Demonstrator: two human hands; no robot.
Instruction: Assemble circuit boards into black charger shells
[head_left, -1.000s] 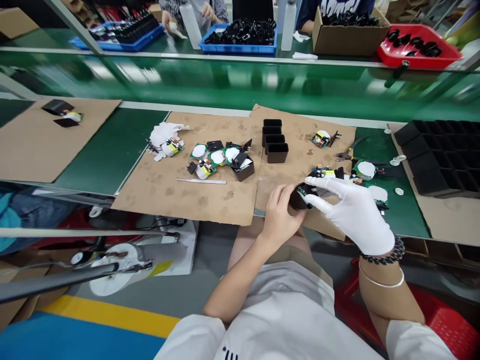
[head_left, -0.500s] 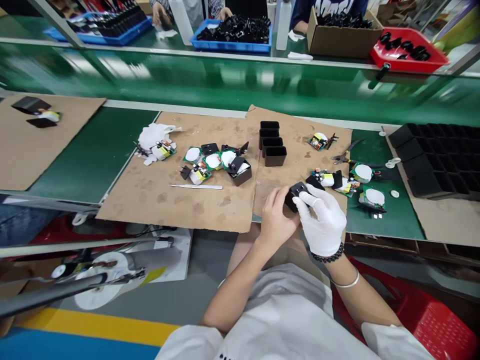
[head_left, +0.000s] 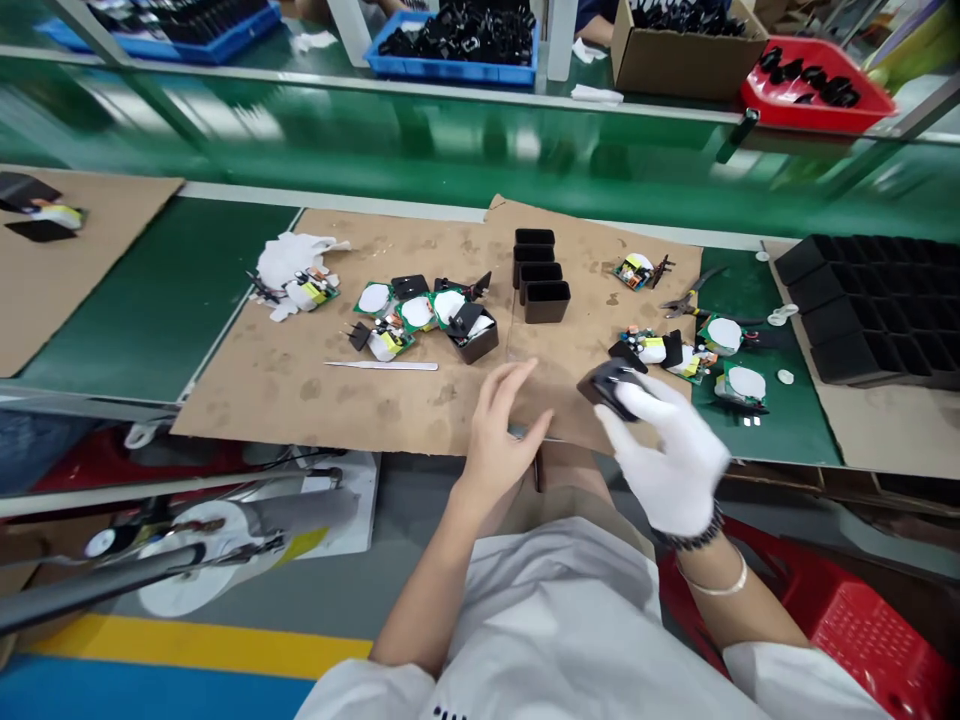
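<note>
My bare left hand (head_left: 501, 430) is open over the front edge of the cardboard sheet (head_left: 420, 420), fingers apart and nothing in them. In my right hand (head_left: 671, 455), which wears a white glove and a dark bead bracelet, a black plastic case (head_left: 606, 388) is gripped, tilted and blurred by motion. Beyond it stand several black open-topped cases (head_left: 547, 302) in a row. Right of the held case lie circuit boards (head_left: 651, 347) with black end pieces. Tweezers (head_left: 381, 366) lie to the left, below more circuit boards (head_left: 417, 312) and a filled case (head_left: 477, 343).
Cutting pliers (head_left: 686, 303) lie at the right beside a block of black cases (head_left: 862, 310). A white glove (head_left: 292, 262) rests at the left. Across the green belt are a blue tray (head_left: 450, 72), a carton (head_left: 675, 60) and a red tray (head_left: 862, 115). A red stool (head_left: 862, 610) stands at right.
My left hand has let go of the black case and moved left, its fingers opening. My right hand has drawn slightly right with the case. The view has shifted a little.
</note>
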